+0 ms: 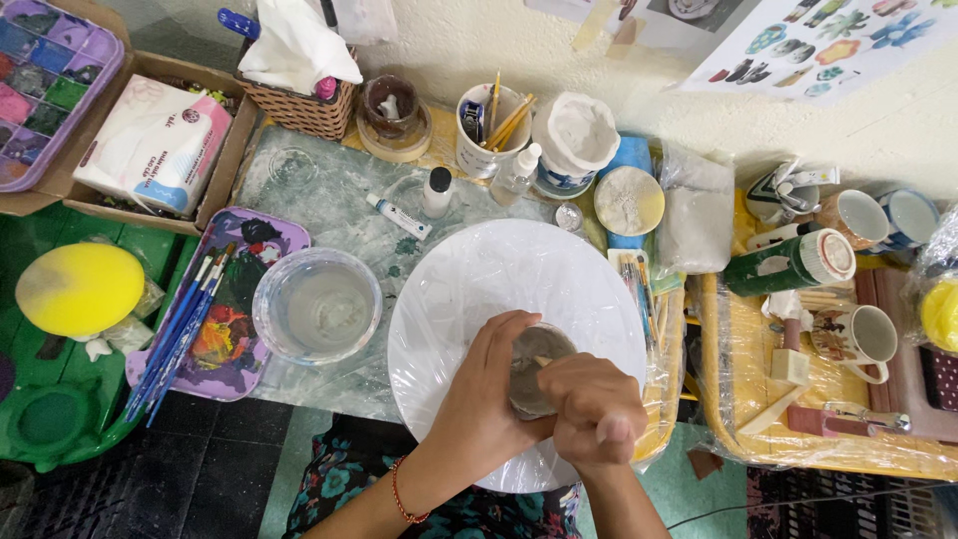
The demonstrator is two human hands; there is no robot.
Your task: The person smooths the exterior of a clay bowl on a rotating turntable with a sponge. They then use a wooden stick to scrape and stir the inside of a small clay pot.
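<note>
The left hand [489, 389] curls its fingers closed around a small grey clay cup [534, 367], held just above the round white plastic-wrapped board [469, 289]. The right hand [596, 411] is fisted tight on a thin wooden tool [544, 361] whose tip pokes into the cup's mouth. The clay looks soft and matte, its wall thin; too hard a push could, I think, dent or pierce it. The film over the board is slick and wrinkled. Just left stands a clear round bowl of cloudy water [317, 304], near enough for an elbow to tip.
</note>
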